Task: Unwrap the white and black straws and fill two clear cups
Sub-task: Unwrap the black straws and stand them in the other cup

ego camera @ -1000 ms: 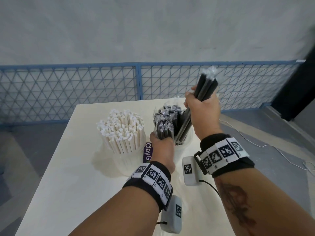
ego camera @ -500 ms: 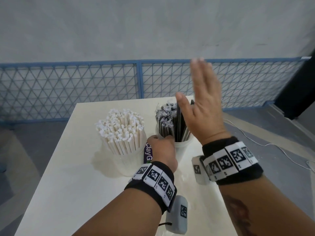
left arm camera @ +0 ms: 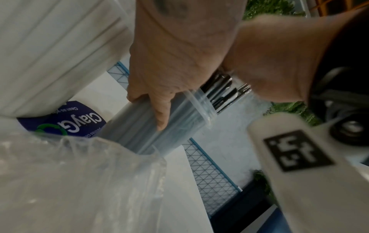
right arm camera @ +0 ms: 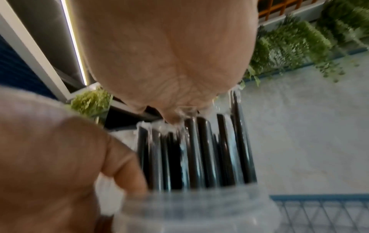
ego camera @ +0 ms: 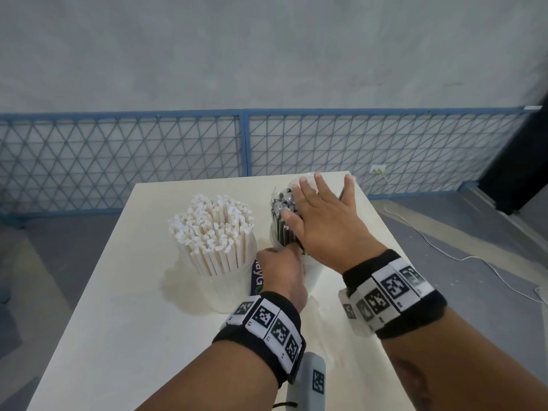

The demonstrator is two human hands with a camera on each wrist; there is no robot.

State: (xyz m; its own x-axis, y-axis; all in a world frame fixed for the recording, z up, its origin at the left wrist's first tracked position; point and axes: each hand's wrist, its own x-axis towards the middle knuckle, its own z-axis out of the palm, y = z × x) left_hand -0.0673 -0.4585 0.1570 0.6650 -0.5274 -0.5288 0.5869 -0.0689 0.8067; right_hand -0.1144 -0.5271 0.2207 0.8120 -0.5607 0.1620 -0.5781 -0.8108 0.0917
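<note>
Fingers of the right hand [ego camera: 321, 225] are spread flat on the black straws [ego camera: 283, 229]; their cup [left arm camera: 157, 126], at the table's [ego camera: 124, 321] one o'clock, is gripped by the left hand [ego camera: 281, 274].

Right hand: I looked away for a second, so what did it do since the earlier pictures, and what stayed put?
The right hand let go of the bunch of black straws it was lowering into the cup, rose open, then came down flat, palm pressing on the straw tops. The left hand kept its grip on that cup. The white straws did not move.
</note>
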